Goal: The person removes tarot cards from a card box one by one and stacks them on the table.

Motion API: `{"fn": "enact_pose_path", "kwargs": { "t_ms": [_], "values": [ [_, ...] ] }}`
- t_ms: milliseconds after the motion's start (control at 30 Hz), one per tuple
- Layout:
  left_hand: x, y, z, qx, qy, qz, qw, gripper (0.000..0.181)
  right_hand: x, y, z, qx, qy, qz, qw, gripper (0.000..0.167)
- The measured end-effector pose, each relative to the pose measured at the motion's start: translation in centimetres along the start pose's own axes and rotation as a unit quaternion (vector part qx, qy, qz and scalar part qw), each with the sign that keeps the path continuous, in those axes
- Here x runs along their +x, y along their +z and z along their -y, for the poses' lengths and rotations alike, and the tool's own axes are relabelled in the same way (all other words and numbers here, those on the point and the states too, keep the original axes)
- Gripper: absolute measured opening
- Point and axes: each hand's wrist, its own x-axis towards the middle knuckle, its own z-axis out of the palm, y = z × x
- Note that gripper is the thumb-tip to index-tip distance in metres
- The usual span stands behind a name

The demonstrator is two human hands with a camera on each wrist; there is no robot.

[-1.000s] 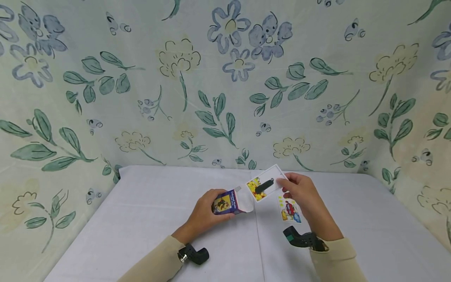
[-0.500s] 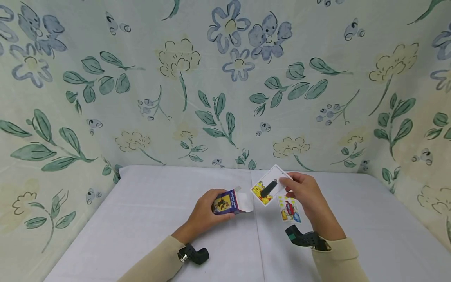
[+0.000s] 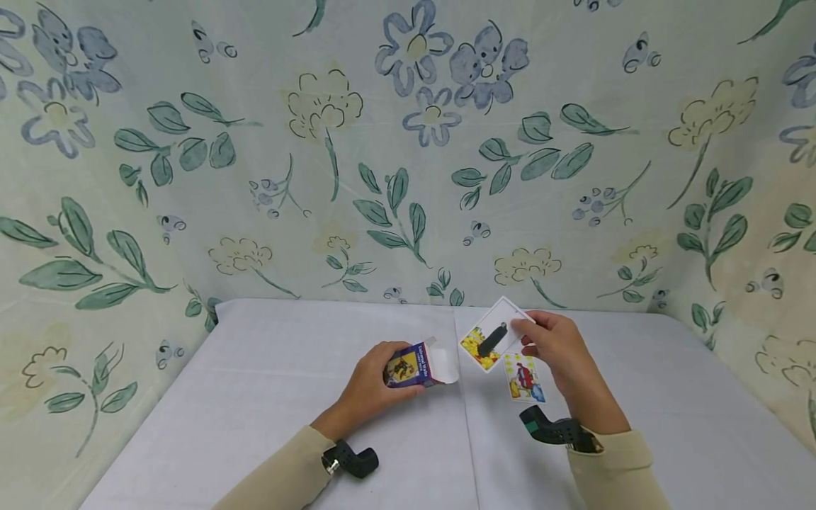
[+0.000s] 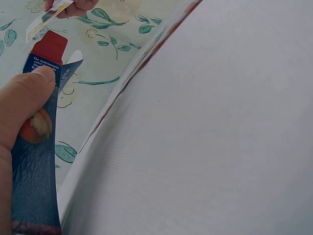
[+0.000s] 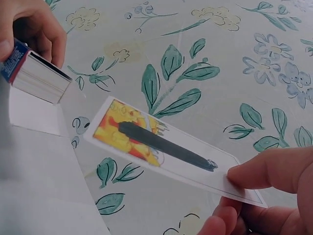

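My left hand (image 3: 365,388) grips a blue-and-purple tarot card box (image 3: 408,367), tilted with its flap end facing right. In the left wrist view the thumb presses along the printed side of the box (image 4: 35,171), and its red flap stands up. Edges of a stack of cards (image 5: 41,78) show in the box's mouth in the right wrist view. My right hand (image 3: 557,345) pinches one corner of a tarot card (image 3: 491,338) between thumb and fingers, clear of the box. That card bears a dark upright shape over yellow. Below it, a second colourful card (image 3: 525,382) lies face up on the table.
A white cloth covers the table (image 3: 255,418). Behind it hangs a floral curtain (image 3: 408,198) with leaves and blue flowers. Each wrist wears a black camera mount, one at the left cuff (image 3: 350,460) and one at the right (image 3: 557,428).
My right hand has drifted right with the tarot card, farther from the box, and the card has turned to a steeper slant. My left hand and the box have stayed put.
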Motion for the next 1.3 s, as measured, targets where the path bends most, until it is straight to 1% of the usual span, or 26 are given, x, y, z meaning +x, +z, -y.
{"fn": "enact_pose_path", "kwargs": {
  "t_ms": [267, 567, 967, 1300],
  "values": [
    [0.1, 0.0, 0.1, -0.002, -0.002, 0.002, 1.0, 0.073, 0.2, -0.5, 0.0, -0.003, 0.008, -0.005, 0.9999, 0.048],
    [0.1, 0.0, 0.0, -0.003, -0.001, 0.002, 1.0, 0.073, 0.3, -0.9, -0.1, 0.009, 0.004, -0.009, 0.9999, 0.05],
    [0.0, 0.0, 0.1, 0.003, -0.002, 0.004, 1.0, 0.074, 0.4, -1.5, -0.2, 0.037, 0.011, -0.007, 0.9992, 0.047],
    [0.1, 0.0, 0.1, 0.001, -0.005, 0.006, 1.0, 0.074, 0.8, -1.7, -0.6, 0.037, 0.02, -0.01, 0.9991, 0.045]
  ]
}}
